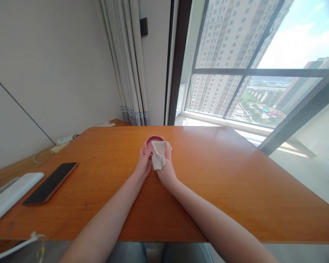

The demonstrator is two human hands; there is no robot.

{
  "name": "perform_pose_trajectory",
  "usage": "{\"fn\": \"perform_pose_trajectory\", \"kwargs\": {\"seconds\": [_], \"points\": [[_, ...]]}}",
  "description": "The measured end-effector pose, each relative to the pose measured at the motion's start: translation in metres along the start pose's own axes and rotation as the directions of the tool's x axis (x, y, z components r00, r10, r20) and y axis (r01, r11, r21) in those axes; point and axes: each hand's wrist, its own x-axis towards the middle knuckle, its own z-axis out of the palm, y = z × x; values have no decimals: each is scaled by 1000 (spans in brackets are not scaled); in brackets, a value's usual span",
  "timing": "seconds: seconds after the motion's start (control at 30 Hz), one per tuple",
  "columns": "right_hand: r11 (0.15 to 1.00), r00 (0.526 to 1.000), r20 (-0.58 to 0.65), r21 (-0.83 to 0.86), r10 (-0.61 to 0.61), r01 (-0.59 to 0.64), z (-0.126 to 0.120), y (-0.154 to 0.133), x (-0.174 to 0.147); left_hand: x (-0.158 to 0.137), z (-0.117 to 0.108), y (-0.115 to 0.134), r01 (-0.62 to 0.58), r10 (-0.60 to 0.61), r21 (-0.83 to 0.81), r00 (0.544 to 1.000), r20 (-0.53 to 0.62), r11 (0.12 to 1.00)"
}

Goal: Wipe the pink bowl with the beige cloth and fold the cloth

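Over the middle of the wooden table (112,153), my left hand (144,160) grips a small pink bowl-like dish (154,138) by its left side. The dish is tilted, and its lower part is hidden behind my hands and the cloth. My right hand (167,168) holds a white cloth (158,156), bunched and pressed against the near right side of the dish. Some fingers of the right hand are covered by the cloth.
To the left lie a dark phone (50,183) and a white power bank-like slab (15,195). A power strip (65,139) with a cable sits by the wall. A white cable (19,248) hangs at the near left edge. Behind are a curtain (127,65) and a large window (244,71).
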Motion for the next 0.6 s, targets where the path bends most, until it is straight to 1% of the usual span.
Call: {"fn": "perform_pose_trajectory", "kwargs": {"seconds": [0.07, 0.13, 0.17, 0.23, 0.3, 0.37, 0.43, 0.5, 0.57, 0.6], "points": [[1000, 995, -95, 13, -23, 24, -7, 4, 5, -5, 3, 0, 68, -64, -23, 990, 129, 997], [995, 987, -148, 66, -59, 69, -22, 12, 14, -10, 5, 3, 162, -149, -33, 960, 238, 986], [991, 987, -145, 101, -69, 85, -30, 17, 19, -12, 6, 4, 204, -187, -34, 944, 272, 978], [982, 994, -85, 166, -73, 86, -45, 26, 28, -14, 7, 6, 271, -254, -18, 922, 293, 962], [976, 998, -18, 209, -56, 58, -54, 33, 33, -13, 7, 5, 308, -301, 15, 916, 266, 951], [975, 1000, 13, 221, -28, 24, -54, 37, 33, -10, 7, 1, 291, -290, 28, 931, 221, 956], [978, 1000, 8, 207, 14, -16, -43, 34, 28, -7, 6, -3, 230, -229, 10, 960, 159, 973], [977, 996, -29, 198, 79, -72, -25, 26, 19, -5, 5, -6, 155, -154, -5, 987, 44, 988], [964, 985, -78, 232, 154, -132, -6, 16, 11, -4, 4, -7, 77, -75, 18, 994, -77, 997], [956, 978, -100, 251, 183, -153, 1, 12, 8, -4, 3, -7, 44, -41, 35, 994, -103, 998]]}}
